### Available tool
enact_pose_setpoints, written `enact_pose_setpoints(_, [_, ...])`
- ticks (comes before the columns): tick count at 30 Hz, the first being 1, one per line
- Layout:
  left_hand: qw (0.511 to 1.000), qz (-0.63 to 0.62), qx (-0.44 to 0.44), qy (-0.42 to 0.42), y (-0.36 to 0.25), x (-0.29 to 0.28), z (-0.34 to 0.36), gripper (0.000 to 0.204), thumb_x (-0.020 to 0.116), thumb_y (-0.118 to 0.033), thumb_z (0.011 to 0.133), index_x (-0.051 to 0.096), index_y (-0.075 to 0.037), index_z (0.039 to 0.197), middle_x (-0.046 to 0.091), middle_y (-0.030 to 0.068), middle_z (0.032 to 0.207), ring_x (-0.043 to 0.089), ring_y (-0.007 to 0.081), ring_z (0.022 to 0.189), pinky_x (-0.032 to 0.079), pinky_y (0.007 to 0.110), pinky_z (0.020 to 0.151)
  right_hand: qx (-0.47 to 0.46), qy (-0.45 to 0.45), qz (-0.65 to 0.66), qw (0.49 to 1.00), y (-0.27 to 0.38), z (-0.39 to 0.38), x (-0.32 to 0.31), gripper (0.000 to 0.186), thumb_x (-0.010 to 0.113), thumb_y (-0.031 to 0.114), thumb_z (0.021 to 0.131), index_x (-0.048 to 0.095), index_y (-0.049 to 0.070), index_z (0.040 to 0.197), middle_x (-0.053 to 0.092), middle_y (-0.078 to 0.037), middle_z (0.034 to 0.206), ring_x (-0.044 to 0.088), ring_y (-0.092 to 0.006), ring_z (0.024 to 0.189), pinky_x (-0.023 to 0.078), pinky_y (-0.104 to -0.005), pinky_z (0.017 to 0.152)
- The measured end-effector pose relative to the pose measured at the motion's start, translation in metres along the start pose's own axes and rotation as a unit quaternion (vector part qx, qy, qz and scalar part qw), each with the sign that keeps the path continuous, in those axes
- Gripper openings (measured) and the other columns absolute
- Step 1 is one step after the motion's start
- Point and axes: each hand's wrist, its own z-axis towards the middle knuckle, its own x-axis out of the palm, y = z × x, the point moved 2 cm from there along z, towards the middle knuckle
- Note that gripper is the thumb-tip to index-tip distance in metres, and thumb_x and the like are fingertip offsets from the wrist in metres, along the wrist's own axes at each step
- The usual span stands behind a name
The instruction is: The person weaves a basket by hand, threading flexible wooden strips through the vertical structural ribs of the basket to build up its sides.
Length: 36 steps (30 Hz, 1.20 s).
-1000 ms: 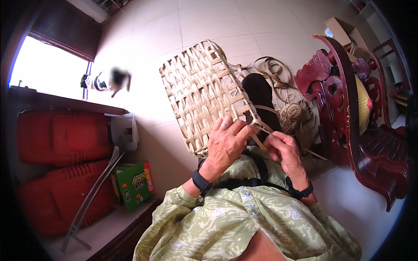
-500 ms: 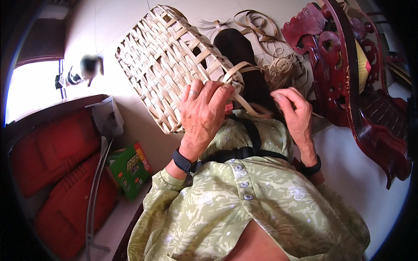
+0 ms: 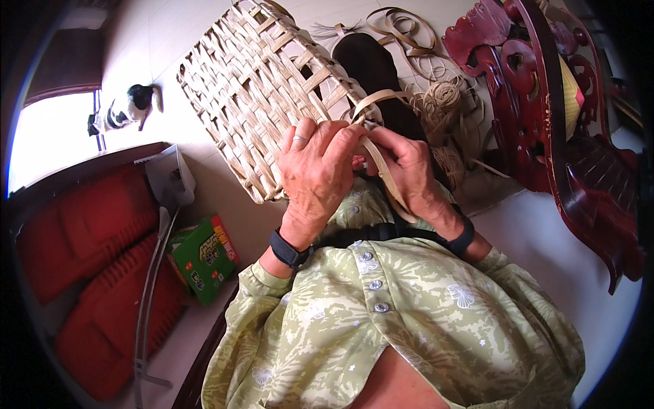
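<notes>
A woven basket (image 3: 252, 95) of flat tan strips lies tilted in front of me, its rim toward my lap. My left hand (image 3: 317, 157) is closed on the near corner of that rim, thumb and fingers pressed together. Right beside it, my right hand (image 3: 409, 167) pinches at the same corner; its fingertips are partly hidden behind the left ones. A loose tan strip (image 3: 385, 167) comes out of the rim and hangs across the right hand's fingers. Another length of strip loops above the corner, over my dark trouser leg.
Coiled cord (image 3: 441, 99) and loose strips (image 3: 409, 31) lie on the floor beyond my legs. A carved dark-red wooden chair (image 3: 545, 102) stands at the right. On the left are red cushions (image 3: 88, 232), a green box (image 3: 201, 259) and a black-and-white animal (image 3: 126, 112).
My right hand has moved left, from apart beside the basket to the rim corner against my left hand. The left hand keeps its grip. The animal has turned slightly.
</notes>
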Motion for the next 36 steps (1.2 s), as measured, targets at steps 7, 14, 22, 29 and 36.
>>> enact_pose_setpoints(7, [1.0, 0.025, 0.01, 0.003, -0.004, 0.003, -0.01, 0.028, 0.076, -0.012, 0.068, 0.071, -0.017, 0.096, 0.066, -0.0021, 0.09, 0.055, 0.0202, 0.078, 0.043, 0.034, 0.069, 0.339, -0.117, 0.074, 0.931, -0.118, -0.087, -0.178, 0.029, 0.062, 0.028, 0.091, 0.061, 0.005, 0.073, 0.059, -0.005, 0.064, 0.054, -0.0128, 0.055, 0.041, -0.0295, 0.052])
enact_pose_setpoints(14, [0.999, 0.025, 0.035, 0.002, 0.001, 0.006, -0.012, 0.028, 0.074, -0.015, 0.071, 0.069, -0.019, 0.098, 0.066, -0.0045, 0.091, 0.054, 0.0195, 0.079, 0.042, 0.034, 0.069, 0.025, -0.076, -0.293, 0.953, -0.01, -0.06, -0.117, 0.013, 0.063, 0.008, 0.094, 0.065, 0.002, 0.105, 0.068, -0.014, 0.093, 0.069, -0.0277, 0.089, 0.052, -0.0339, 0.076])
enact_pose_setpoints(22, [1.0, -0.003, 0.027, -0.014, -0.002, 0.001, -0.017, 0.025, 0.072, -0.012, 0.072, 0.068, -0.016, 0.097, 0.067, -0.0022, 0.09, 0.053, 0.0213, 0.076, 0.041, 0.035, 0.068, -0.059, 0.038, -0.194, 0.979, 0.007, -0.013, -0.013, 0.019, 0.073, 0.017, 0.089, 0.066, 0.005, 0.101, 0.07, -0.017, 0.083, 0.07, -0.0334, 0.076, 0.054, -0.0381, 0.063])
enact_pose_setpoints(29, [1.0, -0.002, 0.009, -0.014, -0.004, 0.0, -0.01, 0.017, 0.07, -0.006, 0.078, 0.07, -0.011, 0.095, 0.068, 0.0021, 0.087, 0.057, 0.0231, 0.076, 0.044, 0.034, 0.068, 0.057, 0.038, -0.052, 0.996, -0.009, -0.022, 0.006, 0.035, 0.077, 0.034, 0.084, 0.069, 0.006, 0.104, 0.068, -0.015, 0.077, 0.066, -0.0214, 0.06, 0.05, -0.0324, 0.057])
enact_pose_setpoints(36, [1.0, -0.001, 0.013, -0.015, 0.0, 0.001, -0.011, 0.021, 0.072, -0.011, 0.074, 0.068, -0.016, 0.095, 0.066, -0.0024, 0.087, 0.054, 0.0216, 0.076, 0.041, 0.034, 0.066, -0.208, -0.071, -0.296, 0.929, 0.0, -0.012, 0.018, 0.018, 0.07, 0.025, 0.087, 0.069, 0.007, 0.088, 0.065, -0.013, 0.071, 0.067, -0.0308, 0.064, 0.052, -0.039, 0.054])
